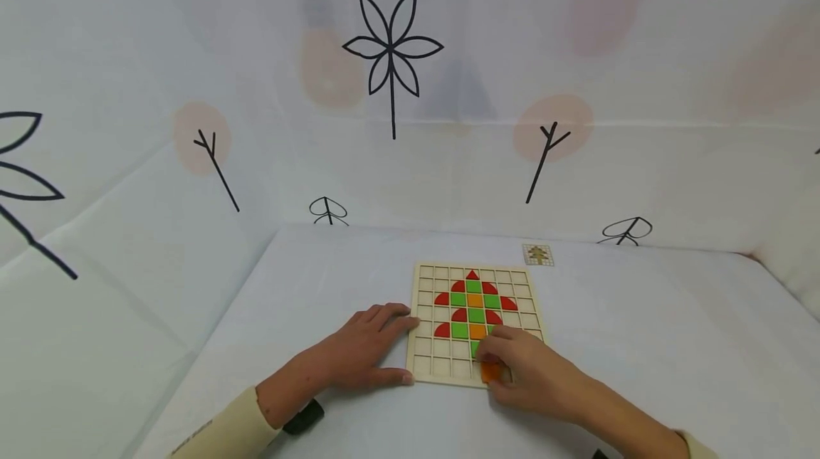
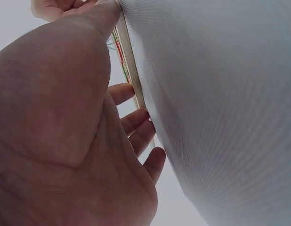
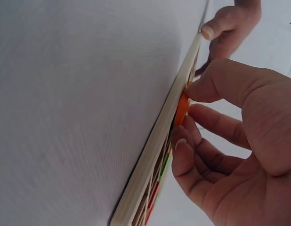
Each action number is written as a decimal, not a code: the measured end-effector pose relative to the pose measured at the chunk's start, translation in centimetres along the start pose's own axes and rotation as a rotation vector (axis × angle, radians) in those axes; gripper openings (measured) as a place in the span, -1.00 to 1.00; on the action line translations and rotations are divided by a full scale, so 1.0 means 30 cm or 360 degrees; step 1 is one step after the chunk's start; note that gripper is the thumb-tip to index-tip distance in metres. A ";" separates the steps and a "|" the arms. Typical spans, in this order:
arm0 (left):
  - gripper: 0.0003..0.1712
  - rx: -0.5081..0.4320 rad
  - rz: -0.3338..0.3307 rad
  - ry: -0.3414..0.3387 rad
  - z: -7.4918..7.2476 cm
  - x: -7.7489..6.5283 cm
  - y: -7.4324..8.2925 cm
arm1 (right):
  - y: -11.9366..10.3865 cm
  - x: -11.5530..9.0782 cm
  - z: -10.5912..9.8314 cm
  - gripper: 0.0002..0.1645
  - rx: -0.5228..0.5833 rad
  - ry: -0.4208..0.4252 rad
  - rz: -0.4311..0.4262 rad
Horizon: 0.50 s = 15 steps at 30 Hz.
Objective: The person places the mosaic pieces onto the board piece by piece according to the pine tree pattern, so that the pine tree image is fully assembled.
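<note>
A pale wooden grid board (image 1: pixel 442 367) lies on the white surface, with red, green and orange pieces set in a tree shape. My right hand (image 1: pixel 534 377) pinches an orange square tile (image 1: pixel 490 372) between thumb and fingers at the bottom row. In the right wrist view that tile (image 3: pixel 181 109) stands tilted against the board near its front edge. My left hand (image 1: pixel 365 345) rests beside the board, fingers fairly straight, thumb and index finger touching its left edge. A green square (image 1: pixel 477 331) sits partly out of sight near the right fingers; cells under that hand are hidden.
A small card (image 1: pixel 538 255) with a tree pattern on a grid lies behind the board's far right corner. White cloth walls (image 1: pixel 448 174) with printed plants rise at the back and left. A dark band (image 1: pixel 304 417) shows at the left wrist.
</note>
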<state>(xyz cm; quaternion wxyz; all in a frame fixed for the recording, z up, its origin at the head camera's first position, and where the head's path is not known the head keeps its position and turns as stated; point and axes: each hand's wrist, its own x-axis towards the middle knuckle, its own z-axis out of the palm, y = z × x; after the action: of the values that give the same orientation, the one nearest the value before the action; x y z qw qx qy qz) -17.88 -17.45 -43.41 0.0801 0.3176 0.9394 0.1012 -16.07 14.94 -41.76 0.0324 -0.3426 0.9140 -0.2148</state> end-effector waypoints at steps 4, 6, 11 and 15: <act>0.00 0.0001 -0.0008 -0.0008 -0.001 0.003 0.000 | -0.004 0.010 0.010 -0.60 0.0008 0.0036 -0.0052; 0.00 0.0002 -0.0011 -0.0013 0.000 0.005 -0.001 | -0.005 0.015 0.014 -0.60 0.0013 0.0046 -0.0062; 0.02 0.0010 -0.0018 -0.0027 0.005 0.007 -0.002 | -0.013 0.025 0.023 -0.62 0.0015 0.0071 -0.0066; 0.02 0.0024 -0.0019 -0.0029 0.006 0.009 -0.003 | -0.016 0.028 0.026 -0.64 0.0021 0.0098 -0.0073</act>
<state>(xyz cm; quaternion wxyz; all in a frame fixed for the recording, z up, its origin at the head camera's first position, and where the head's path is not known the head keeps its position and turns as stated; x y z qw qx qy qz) -18.10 -17.31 -43.63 0.0868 0.3135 0.9412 0.0907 -16.25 13.78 -42.20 0.0018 -0.3564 0.9051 -0.2320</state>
